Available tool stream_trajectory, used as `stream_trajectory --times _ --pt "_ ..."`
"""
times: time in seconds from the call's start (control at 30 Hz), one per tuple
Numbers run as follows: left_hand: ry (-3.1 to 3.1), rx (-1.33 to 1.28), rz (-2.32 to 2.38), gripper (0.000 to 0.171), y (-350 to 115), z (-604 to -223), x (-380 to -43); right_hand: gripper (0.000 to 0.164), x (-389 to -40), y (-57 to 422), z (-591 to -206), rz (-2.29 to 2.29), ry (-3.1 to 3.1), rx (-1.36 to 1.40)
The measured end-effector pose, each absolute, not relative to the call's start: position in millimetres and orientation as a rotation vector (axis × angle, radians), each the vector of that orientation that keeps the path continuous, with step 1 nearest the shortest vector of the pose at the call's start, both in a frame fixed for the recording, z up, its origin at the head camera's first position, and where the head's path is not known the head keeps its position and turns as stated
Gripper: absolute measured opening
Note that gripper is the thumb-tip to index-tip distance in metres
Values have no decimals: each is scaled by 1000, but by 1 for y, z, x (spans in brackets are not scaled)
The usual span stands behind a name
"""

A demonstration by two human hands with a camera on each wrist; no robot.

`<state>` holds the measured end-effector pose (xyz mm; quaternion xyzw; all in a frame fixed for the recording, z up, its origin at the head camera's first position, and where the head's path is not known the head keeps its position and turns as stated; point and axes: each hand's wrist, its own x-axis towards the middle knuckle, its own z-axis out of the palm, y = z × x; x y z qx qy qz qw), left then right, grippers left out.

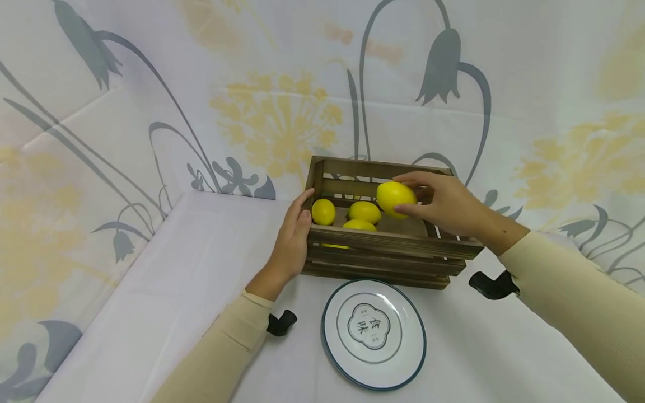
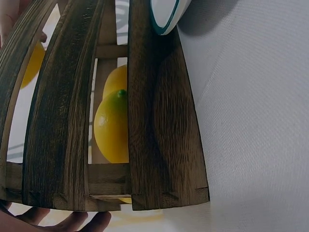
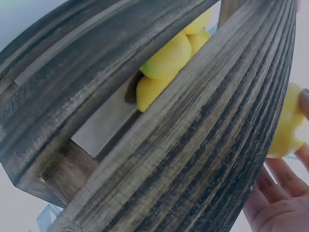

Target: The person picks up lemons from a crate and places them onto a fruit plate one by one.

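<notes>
In the head view, my right hand (image 1: 445, 201) holds a yellow lemon (image 1: 395, 198) between thumb and fingers, above the right part of a dark slatted wooden crate (image 1: 393, 240). The right wrist view shows this lemon (image 3: 287, 121) partly hidden behind a slat. Inside the crate, towards its left, lie several more lemons (image 1: 365, 212), some partly covered by the front slats. My left hand (image 1: 292, 240) rests against the crate's left end, fingers along the outside and thumb near the front corner. Its fingertips (image 2: 99, 221) show at the crate's end in the left wrist view.
A round white plate (image 1: 410, 358) with a dark blue-green rim and printed characters lies just in front of the crate. White cloth (image 1: 227, 235) covers the table. A flower-patterned cloth (image 1: 287, 45) rises behind and at the left.
</notes>
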<state>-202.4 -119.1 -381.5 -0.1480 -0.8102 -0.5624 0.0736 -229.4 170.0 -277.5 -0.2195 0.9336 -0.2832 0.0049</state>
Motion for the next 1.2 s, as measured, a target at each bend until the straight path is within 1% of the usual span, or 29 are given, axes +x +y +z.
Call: stream_trajectory --times 0.13,0.37,1.2 --pt "-2431 -443 -1686 50 -118 -381 -202 55 -223 171 -276 -919 2962 -682" --pt "-2430 -417 -1702 50 -119 -383 -202 53 -213 170 -278 -985 3003 -708" --pt "-2409 -450 -1690 51 -117 -385 -204 56 -169 165 -280 -1228 2967 -899"
